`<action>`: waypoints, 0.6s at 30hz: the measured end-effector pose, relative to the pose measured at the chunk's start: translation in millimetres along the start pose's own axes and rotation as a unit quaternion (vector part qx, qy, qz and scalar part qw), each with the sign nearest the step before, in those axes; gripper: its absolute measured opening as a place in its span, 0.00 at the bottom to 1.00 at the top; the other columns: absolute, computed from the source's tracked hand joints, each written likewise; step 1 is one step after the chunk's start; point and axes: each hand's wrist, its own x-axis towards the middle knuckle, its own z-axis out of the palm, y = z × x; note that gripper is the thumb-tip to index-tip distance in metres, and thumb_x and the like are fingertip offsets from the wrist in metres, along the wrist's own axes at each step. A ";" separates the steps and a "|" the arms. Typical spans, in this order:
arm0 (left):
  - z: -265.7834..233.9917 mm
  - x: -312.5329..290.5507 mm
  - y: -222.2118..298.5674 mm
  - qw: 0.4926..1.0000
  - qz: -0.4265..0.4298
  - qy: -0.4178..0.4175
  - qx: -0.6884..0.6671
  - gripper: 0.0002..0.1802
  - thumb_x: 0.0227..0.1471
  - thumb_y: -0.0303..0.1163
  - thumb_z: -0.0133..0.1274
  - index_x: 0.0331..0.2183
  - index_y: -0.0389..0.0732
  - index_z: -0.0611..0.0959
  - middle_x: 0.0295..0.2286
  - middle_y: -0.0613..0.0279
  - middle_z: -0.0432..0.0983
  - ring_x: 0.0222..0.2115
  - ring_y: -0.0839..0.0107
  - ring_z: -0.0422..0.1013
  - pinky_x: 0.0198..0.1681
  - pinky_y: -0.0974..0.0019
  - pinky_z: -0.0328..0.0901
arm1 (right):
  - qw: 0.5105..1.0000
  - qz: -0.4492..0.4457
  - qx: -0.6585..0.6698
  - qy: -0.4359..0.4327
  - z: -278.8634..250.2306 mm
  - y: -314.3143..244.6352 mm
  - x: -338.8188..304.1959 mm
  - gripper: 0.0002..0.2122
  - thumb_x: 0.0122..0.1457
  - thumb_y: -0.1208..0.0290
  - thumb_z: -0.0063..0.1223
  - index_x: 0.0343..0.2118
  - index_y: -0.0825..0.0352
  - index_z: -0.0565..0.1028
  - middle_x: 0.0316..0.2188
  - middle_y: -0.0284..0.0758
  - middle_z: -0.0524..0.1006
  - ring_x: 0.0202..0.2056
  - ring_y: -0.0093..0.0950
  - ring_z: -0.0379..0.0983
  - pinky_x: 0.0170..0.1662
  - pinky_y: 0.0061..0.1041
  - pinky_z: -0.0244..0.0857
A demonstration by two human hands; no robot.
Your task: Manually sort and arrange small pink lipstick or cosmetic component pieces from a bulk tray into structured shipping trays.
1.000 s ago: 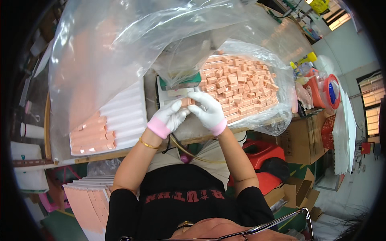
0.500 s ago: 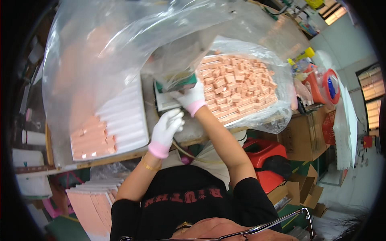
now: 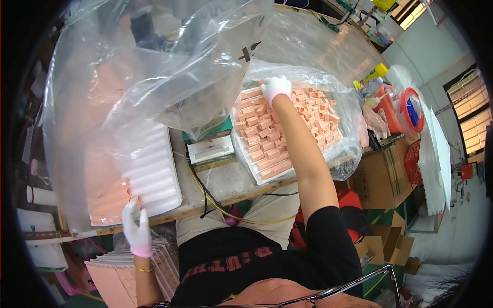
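My left hand point(image 3: 137, 229), in a white glove with a pink cuff, is at the front edge of a white ridged tray point(image 3: 158, 172). Its fingers are stretched out and apart, with the tips touching the end of the rows of peach-coloured pieces point(image 3: 110, 201) in the tray. My right hand point(image 3: 278, 89), gloved alike, reaches over the far side of a heap of small peach block-like pieces point(image 3: 264, 123). Its fingers are curled down among the pieces; what they grip, if anything, is hidden. Clear plastic sheeting point(image 3: 179, 77) hangs over part of the left tray.
Between the trays sits a small green-and-white device point(image 3: 210, 148) with a cable and a yellowish hose point(image 3: 226, 208). A red basket point(image 3: 413, 110) and bottles crowd the right end of the table. Cardboard boxes point(image 3: 382, 172) stand below; stacked trays point(image 3: 123, 277) lean at lower left.
My left hand has moved left, from the middle to the ridged tray's pieces. My right hand has left the green device and reached over the heap at right. The view has shifted slightly.
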 end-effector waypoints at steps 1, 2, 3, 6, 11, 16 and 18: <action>-8.4 -5.0 -11.9 0.999 -0.046 0.018 -0.005 0.17 0.49 0.18 0.51 0.44 0.31 0.74 0.42 0.54 0.71 0.43 0.66 0.68 0.48 0.67 0.62 | 1.000 0.015 0.005 -0.026 2.7 0.3 10.7 0.17 0.54 0.54 0.45 0.42 0.54 0.77 0.40 0.35 0.78 0.46 0.36 0.70 0.48 0.35 0.65; -16.0 -8.9 -15.4 0.998 -0.053 0.024 0.000 0.17 0.49 0.18 0.51 0.44 0.31 0.74 0.42 0.54 0.71 0.43 0.66 0.68 0.48 0.67 0.62 | 0.998 0.024 0.011 -0.053 4.4 -8.1 17.2 0.18 0.54 0.52 0.45 0.44 0.52 0.76 0.42 0.34 0.78 0.48 0.36 0.69 0.49 0.36 0.64; -24.4 -13.9 -16.4 0.997 -0.058 0.042 0.021 0.18 0.49 0.18 0.52 0.44 0.31 0.74 0.42 0.55 0.71 0.43 0.66 0.68 0.48 0.67 0.62 | 0.998 0.013 0.014 -0.055 7.7 -14.8 19.9 0.18 0.54 0.52 0.45 0.44 0.52 0.76 0.42 0.34 0.78 0.48 0.36 0.69 0.49 0.36 0.64; -42.3 -33.1 -14.1 0.990 -0.094 0.082 0.059 0.18 0.49 0.19 0.53 0.44 0.32 0.75 0.42 0.55 0.71 0.43 0.67 0.68 0.48 0.67 0.62 | 0.997 0.052 0.004 -0.065 25.0 -37.7 32.8 0.16 0.56 0.55 0.48 0.40 0.56 0.79 0.44 0.35 0.77 0.51 0.33 0.68 0.51 0.33 0.63; -44.7 -23.8 -21.1 0.985 0.012 0.043 0.168 0.14 0.47 0.24 0.54 0.40 0.35 0.77 0.38 0.50 0.73 0.43 0.54 0.68 0.51 0.58 0.60 | 0.992 -0.024 0.061 -0.110 38.3 -8.8 38.2 0.13 0.56 0.68 0.48 0.43 0.62 0.77 0.43 0.37 0.77 0.46 0.32 0.72 0.51 0.31 0.65; -49.8 -5.1 -24.6 0.973 0.075 0.006 0.219 0.18 0.39 0.22 0.54 0.38 0.40 0.78 0.38 0.53 0.73 0.44 0.52 0.67 0.49 0.58 0.62 | 0.965 -0.100 0.227 -0.085 17.2 37.0 6.4 0.16 0.59 0.66 0.48 0.48 0.65 0.73 0.40 0.35 0.77 0.38 0.24 0.72 0.41 0.25 0.65; -51.3 -1.6 -17.6 0.948 0.126 -0.041 0.290 0.19 0.38 0.23 0.56 0.38 0.42 0.78 0.42 0.54 0.70 0.48 0.50 0.63 0.50 0.55 0.61 | 0.950 -0.103 0.288 -0.067 13.1 41.3 -5.1 0.17 0.60 0.65 0.48 0.50 0.66 0.71 0.39 0.34 0.77 0.35 0.21 0.72 0.37 0.22 0.65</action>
